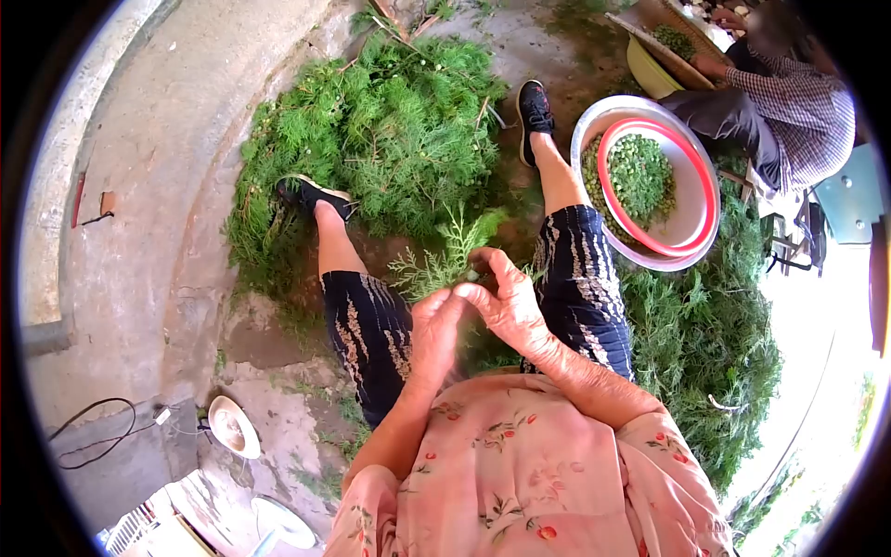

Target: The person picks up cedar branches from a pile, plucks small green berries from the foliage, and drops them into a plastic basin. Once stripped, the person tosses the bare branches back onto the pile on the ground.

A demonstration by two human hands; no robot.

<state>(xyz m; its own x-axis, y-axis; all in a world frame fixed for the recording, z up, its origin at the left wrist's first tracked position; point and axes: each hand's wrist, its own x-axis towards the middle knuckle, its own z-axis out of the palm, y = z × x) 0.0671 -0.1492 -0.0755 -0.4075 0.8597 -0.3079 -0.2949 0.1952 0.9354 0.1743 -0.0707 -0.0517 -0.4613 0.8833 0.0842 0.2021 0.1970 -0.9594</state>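
Conifer sprig (455, 251), feathery and green, is right there between the person's two hands, above the gap between the spread knees. The left hand (434, 327) has its fingertips pinched at the stem end; the right hand (512, 311) meets it, thumb and forefinger curled narrowly, though I cannot tell whether they grip the sprig too. Beyond, a heap of conifer branches (399, 139) lies between the black shoes (535, 110). Over on the right, a red-rimmed basin (710, 218) of small green cones (640, 176) sits inside a larger basin (599, 119), near another person's checked sleeve (784, 97).
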